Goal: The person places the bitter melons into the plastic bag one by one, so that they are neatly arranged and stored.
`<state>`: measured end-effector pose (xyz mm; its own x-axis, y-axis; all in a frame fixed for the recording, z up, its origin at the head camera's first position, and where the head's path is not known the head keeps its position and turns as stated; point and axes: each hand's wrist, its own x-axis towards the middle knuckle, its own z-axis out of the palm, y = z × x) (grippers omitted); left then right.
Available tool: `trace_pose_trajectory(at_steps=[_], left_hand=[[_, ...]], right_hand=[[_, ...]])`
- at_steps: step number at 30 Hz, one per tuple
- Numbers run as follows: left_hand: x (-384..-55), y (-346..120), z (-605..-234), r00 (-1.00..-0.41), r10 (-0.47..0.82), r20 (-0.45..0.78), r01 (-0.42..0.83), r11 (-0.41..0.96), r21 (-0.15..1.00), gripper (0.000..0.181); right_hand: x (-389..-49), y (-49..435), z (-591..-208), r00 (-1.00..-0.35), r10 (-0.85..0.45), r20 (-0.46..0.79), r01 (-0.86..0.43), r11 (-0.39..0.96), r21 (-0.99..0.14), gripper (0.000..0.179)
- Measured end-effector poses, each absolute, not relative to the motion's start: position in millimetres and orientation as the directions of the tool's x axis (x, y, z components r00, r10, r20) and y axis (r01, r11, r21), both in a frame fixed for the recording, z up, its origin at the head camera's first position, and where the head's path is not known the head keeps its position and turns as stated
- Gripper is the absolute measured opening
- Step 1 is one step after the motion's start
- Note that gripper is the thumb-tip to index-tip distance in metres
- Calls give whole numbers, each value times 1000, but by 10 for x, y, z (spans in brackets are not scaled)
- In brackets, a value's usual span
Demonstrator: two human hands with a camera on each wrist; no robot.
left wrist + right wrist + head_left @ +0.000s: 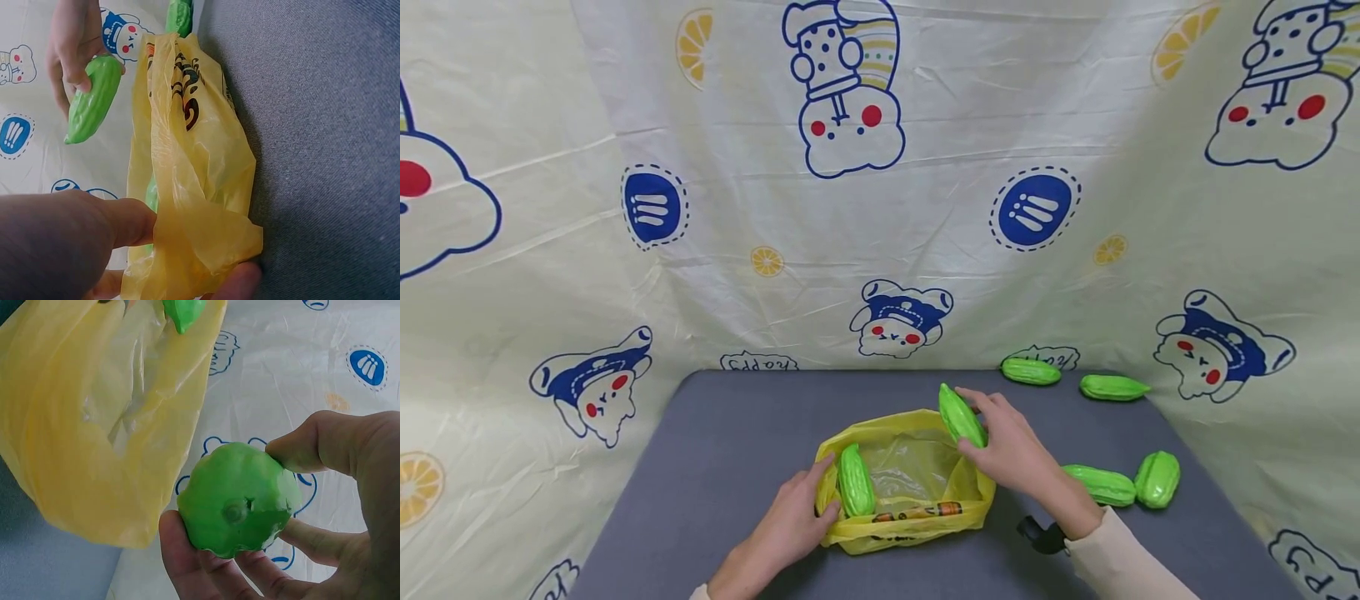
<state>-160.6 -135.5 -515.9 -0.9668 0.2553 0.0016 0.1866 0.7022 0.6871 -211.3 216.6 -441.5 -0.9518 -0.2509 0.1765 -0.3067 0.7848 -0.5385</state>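
A yellow plastic bag [973, 504] lies with its mouth spread wide on the table. My left hand [790, 517] pinches its left rim, with the thumb on one side of the plastic in the left wrist view. Inside the bag, near that hand, rests one green bitter melon [855, 483]. Above the bag's right rim, my right hand [1011, 450] holds another bitter melon [957, 414] between thumb and fingers, its tip pointing up and away. The right wrist view shows the blunt end of this held bitter melon [240, 497] beside the bag [125, 494].
Several more bitter melons lie at the right: one at the back edge [1030, 372], one at the far right corner [1114, 387], and two close together [1157, 480] beyond my right forearm. A black object [1041, 535] is by the right wrist. A printed cloth [970, 317] hangs behind the grey table [715, 467].
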Motion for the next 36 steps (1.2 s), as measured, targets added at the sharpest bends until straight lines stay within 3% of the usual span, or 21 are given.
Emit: trace_pose_trajectory(at_steps=[36], left_hand=[[-1611, -1327, -5133, -966, 258, -6, 188, 717, 671, 76]], right_hand=[[-2117, 1736, -4552, -964, -254, 83, -255, 786, -563, 75]])
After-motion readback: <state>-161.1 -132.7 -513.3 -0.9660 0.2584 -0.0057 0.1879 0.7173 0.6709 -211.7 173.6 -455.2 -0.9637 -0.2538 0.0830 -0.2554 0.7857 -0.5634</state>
